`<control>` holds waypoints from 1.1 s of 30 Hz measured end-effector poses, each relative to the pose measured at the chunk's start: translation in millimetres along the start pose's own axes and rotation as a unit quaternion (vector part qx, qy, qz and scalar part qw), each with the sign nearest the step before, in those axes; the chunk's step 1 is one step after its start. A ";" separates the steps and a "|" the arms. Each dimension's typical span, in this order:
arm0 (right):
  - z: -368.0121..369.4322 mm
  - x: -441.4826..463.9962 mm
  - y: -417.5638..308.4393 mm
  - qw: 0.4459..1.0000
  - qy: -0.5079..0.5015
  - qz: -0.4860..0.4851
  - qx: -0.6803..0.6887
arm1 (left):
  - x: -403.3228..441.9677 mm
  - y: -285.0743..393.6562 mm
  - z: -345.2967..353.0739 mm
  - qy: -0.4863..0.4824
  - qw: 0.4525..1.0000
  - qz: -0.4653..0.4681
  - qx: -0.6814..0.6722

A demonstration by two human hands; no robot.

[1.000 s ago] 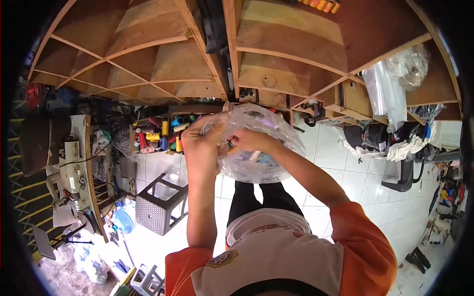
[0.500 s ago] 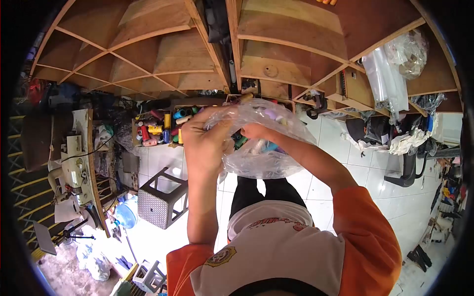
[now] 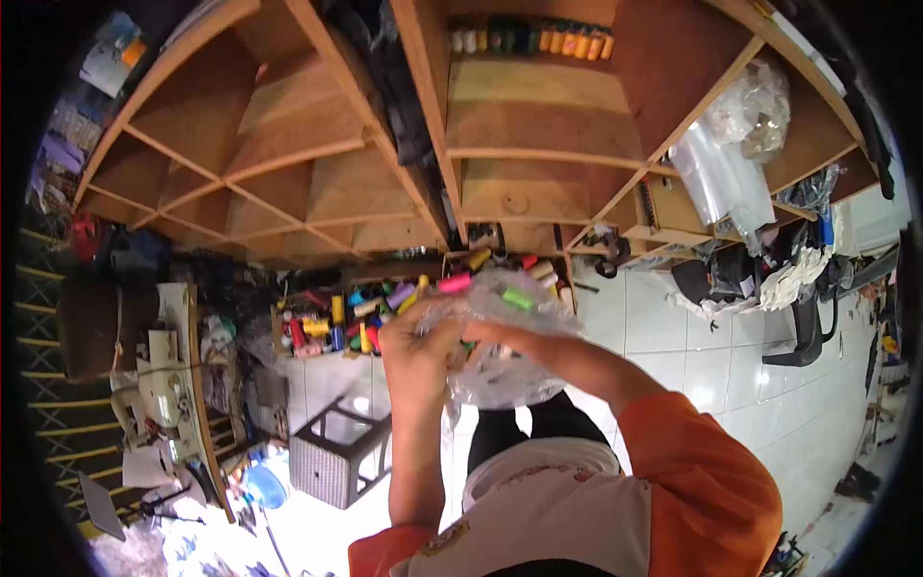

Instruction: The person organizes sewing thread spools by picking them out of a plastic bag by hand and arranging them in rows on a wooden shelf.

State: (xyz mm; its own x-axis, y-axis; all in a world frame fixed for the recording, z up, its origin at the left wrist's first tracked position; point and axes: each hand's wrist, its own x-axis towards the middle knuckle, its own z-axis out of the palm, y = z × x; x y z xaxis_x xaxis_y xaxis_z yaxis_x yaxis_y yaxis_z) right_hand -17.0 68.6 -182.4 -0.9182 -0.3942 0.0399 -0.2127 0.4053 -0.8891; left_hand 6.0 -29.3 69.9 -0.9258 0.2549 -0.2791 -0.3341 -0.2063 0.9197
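Observation:
A clear plastic bag (image 3: 505, 383) hangs in front of my body, crumpled and see-through. My left hand (image 3: 415, 341) has its fingers closed around the bag's left edge. From the right, my right hand (image 3: 495, 334) reaches across to the same spot, closed on the plastic beside my left thumb; its fingertips are partly hidden. A green thread spool (image 3: 517, 298) shows through the film; whether it lies inside the bag or behind it I cannot tell. Just beyond my hands, many coloured thread spools (image 3: 336, 322) lie heaped in a low wooden box.
A wooden shelf unit (image 3: 538, 154) rises ahead, with a row of orange spools (image 3: 577, 43) and plastic bags (image 3: 716, 173) on it. To the left stand a grey stool (image 3: 322, 473), a sewing machine (image 3: 165, 394) and a blue water jug (image 3: 264, 488). White floor tiles (image 3: 663, 332) extend right.
The view has tilted up, showing more of the shelves. Both hands and the bag sit lower in the frame, more of the spool box shows, and the bag looks more bunched.

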 end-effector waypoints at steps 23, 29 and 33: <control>-65.0 -20.6 -24.8 0.983 -0.097 0.140 0.064 | 29.0 -13.5 6.1 0.013 0.999 -0.021 -0.026; -102.3 -82.3 -88.4 0.993 0.029 0.093 -0.062 | 48.6 -16.9 3.6 0.042 0.999 -0.015 -0.023; -171.3 -110.9 -158.3 0.982 0.162 0.009 -0.100 | 62.0 -24.2 0.6 0.050 0.998 -0.024 -0.035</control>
State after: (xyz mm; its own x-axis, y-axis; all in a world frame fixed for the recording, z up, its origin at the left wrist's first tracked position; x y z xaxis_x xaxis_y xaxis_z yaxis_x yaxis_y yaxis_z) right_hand 61.2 189.5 32.0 -0.9738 -0.1157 0.1956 -0.2263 0.5759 -0.7856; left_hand -43.2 -8.0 30.5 -0.9201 0.1712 -0.3524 -0.3873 -0.2620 0.8839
